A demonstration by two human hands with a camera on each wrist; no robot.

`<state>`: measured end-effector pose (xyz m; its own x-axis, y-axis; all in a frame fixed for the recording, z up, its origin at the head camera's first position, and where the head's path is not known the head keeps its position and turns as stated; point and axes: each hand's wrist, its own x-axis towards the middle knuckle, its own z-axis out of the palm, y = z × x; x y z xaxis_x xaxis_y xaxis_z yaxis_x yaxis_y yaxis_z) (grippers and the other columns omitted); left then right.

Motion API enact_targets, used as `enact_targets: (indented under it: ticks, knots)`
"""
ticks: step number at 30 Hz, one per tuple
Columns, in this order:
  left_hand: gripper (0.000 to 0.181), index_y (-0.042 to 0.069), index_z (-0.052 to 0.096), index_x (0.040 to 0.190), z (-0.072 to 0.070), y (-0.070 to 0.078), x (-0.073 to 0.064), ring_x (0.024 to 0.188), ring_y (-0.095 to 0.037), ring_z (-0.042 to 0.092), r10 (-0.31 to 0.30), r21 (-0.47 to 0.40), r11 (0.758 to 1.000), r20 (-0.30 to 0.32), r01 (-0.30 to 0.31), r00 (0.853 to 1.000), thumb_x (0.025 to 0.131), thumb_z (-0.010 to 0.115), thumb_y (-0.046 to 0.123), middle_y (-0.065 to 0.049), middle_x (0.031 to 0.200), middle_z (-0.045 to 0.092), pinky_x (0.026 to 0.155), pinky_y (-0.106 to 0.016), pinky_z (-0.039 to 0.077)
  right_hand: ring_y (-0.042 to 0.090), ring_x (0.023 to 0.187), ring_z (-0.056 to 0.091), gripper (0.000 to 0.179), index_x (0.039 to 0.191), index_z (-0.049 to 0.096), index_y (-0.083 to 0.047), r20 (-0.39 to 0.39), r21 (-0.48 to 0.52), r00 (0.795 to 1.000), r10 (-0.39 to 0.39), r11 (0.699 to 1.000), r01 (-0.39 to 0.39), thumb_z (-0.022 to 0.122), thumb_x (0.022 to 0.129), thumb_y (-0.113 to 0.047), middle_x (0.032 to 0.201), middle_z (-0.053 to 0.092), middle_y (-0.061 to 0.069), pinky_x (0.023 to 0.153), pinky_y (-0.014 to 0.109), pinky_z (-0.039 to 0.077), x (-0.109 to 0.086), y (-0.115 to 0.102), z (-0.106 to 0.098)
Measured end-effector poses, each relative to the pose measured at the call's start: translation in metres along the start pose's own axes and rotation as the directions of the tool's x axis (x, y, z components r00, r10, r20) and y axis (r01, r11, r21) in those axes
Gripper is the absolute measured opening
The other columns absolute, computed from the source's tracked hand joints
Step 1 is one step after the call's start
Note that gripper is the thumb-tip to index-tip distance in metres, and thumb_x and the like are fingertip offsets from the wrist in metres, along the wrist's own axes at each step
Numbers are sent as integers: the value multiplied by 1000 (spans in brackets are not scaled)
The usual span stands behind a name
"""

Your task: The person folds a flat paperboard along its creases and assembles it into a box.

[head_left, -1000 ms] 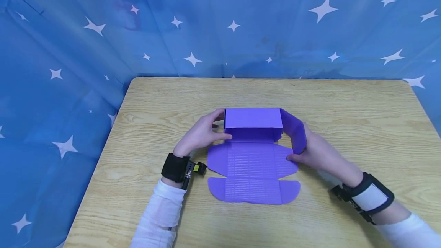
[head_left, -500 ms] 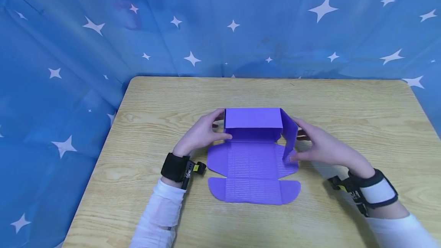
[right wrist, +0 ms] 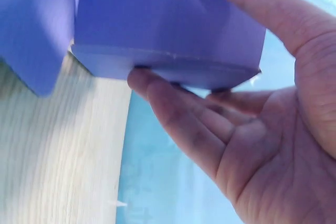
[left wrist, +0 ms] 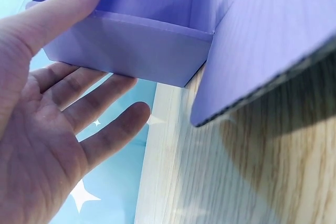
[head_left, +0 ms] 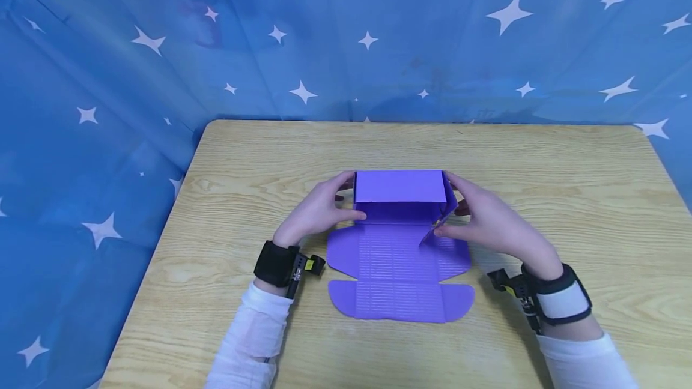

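A purple cardboard box [head_left: 399, 186], partly folded, has its back part standing up and its ribbed lid [head_left: 397, 260] lying flat toward me. My left hand [head_left: 316, 206] grips the left side wall, thumb at its front edge and fingers along the outside. In the left wrist view that side wall [left wrist: 131, 51] is between thumb and fingers. On the other side, my right hand [head_left: 489, 218] holds the right end, thumb against a side flap [head_left: 437, 228] that slants inward. The right wrist view shows the fingers [right wrist: 184, 127] under the outer wall and the thumb across the flap's face.
The box stands on a wood-grain table [head_left: 259, 167]. Behind and to the left hangs a blue cloth [head_left: 335, 41] with white stars. Two rounded tabs, such as the right one [head_left: 458, 303], stick out from the lid's front end. Each wrist wears a black camera strap [head_left: 274, 263].
My right hand has moved left and swung the right side flap inward, from sticking out to lying close against the box's right end. The left hand keeps its hold in place.
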<state>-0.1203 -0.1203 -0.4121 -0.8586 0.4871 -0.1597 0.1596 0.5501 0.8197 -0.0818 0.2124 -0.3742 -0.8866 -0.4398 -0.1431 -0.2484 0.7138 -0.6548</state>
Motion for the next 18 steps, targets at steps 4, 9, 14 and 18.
enact_targets:
  ticks: [4,9,14,18]
  knots:
    - [85,11,40,161,0,-1,-1,150,-35,51,-3,3,1000,0,3,1000,91,84,28,-11,159,55,121,-51,48,31,103,75,105,165,25,1,-41,-24,999,1,1000,-2,88,87,-31,148,58,26,92,52,63,3,-4,7]
    - [83,12,41,160,0,1,-1,150,-35,51,-8,4,1000,-2,8,1000,91,85,28,-10,158,55,121,-52,48,32,103,74,101,163,29,0,-71,-41,997,14,999,-17,87,88,-34,146,59,25,90,52,63,5,-5,11]
    - [82,12,42,159,0,2,-1,149,-35,52,-3,8,1000,-5,3,1000,90,85,27,-10,157,56,121,-52,48,36,104,74,96,160,34,0,-94,-51,995,23,998,-28,87,88,-34,148,57,25,90,53,63,6,-7,14]
    - [81,12,44,158,0,2,-1,148,-35,53,1,9,1000,-6,-1,1000,90,85,27,-10,156,58,121,-51,49,36,103,75,94,159,35,2,-116,-59,993,34,997,-41,87,88,-31,146,58,27,90,53,63,6,-9,17]
